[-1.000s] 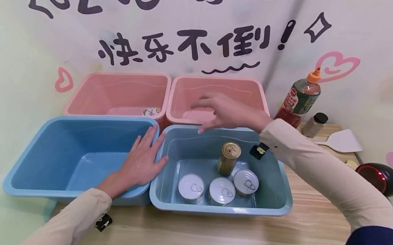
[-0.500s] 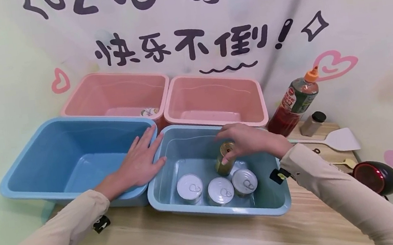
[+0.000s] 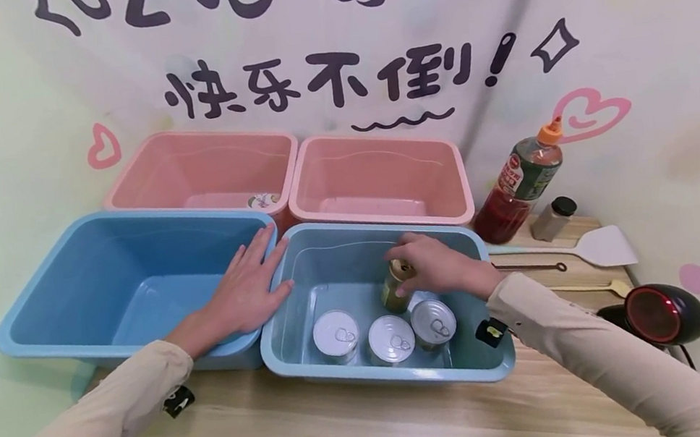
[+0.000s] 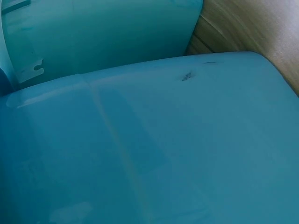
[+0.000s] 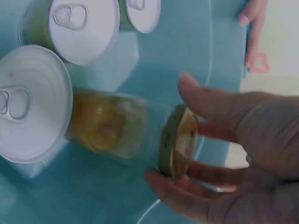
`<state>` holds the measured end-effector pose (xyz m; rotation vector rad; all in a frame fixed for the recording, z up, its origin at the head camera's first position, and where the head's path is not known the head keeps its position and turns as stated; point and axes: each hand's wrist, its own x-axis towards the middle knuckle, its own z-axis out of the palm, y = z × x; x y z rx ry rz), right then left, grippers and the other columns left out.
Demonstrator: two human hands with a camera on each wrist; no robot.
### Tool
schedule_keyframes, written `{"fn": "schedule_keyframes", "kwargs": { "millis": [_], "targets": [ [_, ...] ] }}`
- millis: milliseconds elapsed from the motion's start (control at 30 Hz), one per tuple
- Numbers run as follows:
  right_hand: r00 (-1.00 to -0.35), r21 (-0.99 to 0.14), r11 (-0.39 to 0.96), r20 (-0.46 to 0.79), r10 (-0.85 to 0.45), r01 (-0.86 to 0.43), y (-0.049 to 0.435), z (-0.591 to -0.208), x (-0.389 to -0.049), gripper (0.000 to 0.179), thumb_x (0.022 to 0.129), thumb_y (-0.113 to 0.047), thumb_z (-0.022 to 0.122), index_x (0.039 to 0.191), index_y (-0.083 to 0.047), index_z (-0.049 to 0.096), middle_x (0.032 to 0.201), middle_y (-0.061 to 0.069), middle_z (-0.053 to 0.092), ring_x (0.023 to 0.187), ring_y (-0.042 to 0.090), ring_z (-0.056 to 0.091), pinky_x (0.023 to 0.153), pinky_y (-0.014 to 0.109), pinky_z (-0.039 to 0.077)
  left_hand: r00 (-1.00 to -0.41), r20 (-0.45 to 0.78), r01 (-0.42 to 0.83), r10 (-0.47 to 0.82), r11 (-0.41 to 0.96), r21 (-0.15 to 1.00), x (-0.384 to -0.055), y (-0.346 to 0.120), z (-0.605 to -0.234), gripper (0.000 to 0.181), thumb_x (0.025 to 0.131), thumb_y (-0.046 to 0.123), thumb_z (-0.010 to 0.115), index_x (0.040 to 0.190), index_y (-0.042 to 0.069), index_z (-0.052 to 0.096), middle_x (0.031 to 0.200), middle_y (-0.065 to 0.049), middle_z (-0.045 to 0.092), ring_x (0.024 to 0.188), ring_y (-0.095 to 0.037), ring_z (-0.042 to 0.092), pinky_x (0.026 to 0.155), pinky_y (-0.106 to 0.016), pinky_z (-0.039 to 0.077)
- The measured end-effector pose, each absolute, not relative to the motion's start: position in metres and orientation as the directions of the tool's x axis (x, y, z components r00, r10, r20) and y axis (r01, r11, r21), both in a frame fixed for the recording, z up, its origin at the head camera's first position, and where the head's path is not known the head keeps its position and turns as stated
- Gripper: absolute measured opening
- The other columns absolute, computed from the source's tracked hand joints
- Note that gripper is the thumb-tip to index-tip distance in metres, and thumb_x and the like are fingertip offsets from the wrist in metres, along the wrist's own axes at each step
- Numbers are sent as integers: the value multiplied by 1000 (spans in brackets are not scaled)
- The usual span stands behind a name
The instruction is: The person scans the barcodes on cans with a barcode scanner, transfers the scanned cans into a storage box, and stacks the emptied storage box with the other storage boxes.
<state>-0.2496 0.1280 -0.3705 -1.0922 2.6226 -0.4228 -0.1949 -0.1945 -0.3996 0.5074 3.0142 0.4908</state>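
Observation:
My right hand (image 3: 430,263) reaches into the light blue bin (image 3: 402,378), fingers and thumb curled round the gold-lidded glass jar (image 3: 397,293). In the right wrist view, the gold lid (image 5: 177,142) lies between thumb and fingers, and yellowish pieces show through the glass. The jar stands upright on the bin floor behind several pull-tab cans (image 3: 391,339). Flat across the meeting rims of the two blue bins rests my left hand (image 3: 234,291), its fingers straight; the left wrist view shows no hand, only blue plastic.
A darker blue bin (image 3: 14,340) stands left, with two pink bins (image 3: 373,135) behind. At right are a red sauce bottle (image 3: 519,179), a black-capped shaker (image 3: 553,219), a white spatula (image 3: 605,247) and a black-and-red object (image 3: 666,314). Wooden tabletop (image 3: 323,426) lies in front.
My right hand has come down from above the pink bin's front rim to the jar, and its fingers have closed round the lid end. The left hand has stayed on the rims.

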Motion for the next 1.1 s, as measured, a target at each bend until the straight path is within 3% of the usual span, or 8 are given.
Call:
{"fn": "schedule_keyframes", "kwargs": {
  "millis": [233,500,667,767,900,1000,1100],
  "targets": [
    [-741,-341,726,-112,-662,-597,115,-376,-245,25,83,-16,82,103,-6,72,86,6,61,84,21,51,65,30,45,-946,8,309,323,897,317,-194,-194,-397,77,96,36,56,159,7,23,169,-17,5,156,-39,6,121,-64,14],
    [-796,-287,779,-82,-600,-557,107,-383,-243,17,85,-20,79,96,-8,75,80,3,65,76,18,59,62,28,54,-944,21,319,329,895,312,-195,-194,-397,76,96,36,57,159,7,23,169,-17,6,156,-39,7,121,-64,15],
    [-797,-256,783,-73,-600,-567,109,-383,-245,13,87,-17,76,94,-6,74,79,4,63,77,19,58,59,27,52,-945,17,316,328,895,315,-195,-194,-397,76,96,36,57,159,7,24,169,-18,7,156,-39,7,121,-64,15],
    [-785,-288,769,-85,-614,-571,112,-375,-246,9,86,-15,76,84,-7,71,72,3,59,71,18,56,55,26,48,-945,13,314,327,895,316,-194,-194,-397,76,96,36,57,159,7,24,169,-18,7,156,-39,7,121,-64,15],
    [-766,-362,736,-83,-637,-573,115,-354,-246,16,84,-12,76,72,-10,65,61,1,53,59,16,53,51,26,42,-946,16,313,325,894,320,-193,-194,-396,75,96,35,57,158,6,25,169,-18,7,155,-40,8,121,-64,15],
    [-762,-385,724,-75,-643,-573,117,-335,-243,13,82,-13,78,76,-9,67,63,2,54,61,16,54,51,26,41,-946,22,314,325,892,325,-192,-195,-396,74,96,34,57,158,6,26,168,-18,8,155,-41,9,121,-64,15],
    [-762,-399,716,-61,-644,-573,122,-316,-240,14,81,-13,80,90,-7,73,76,4,60,72,18,56,54,25,44,-945,26,316,326,891,325,-191,-195,-397,74,96,34,57,158,6,26,168,-18,9,155,-41,9,121,-65,16]
  ]
}}
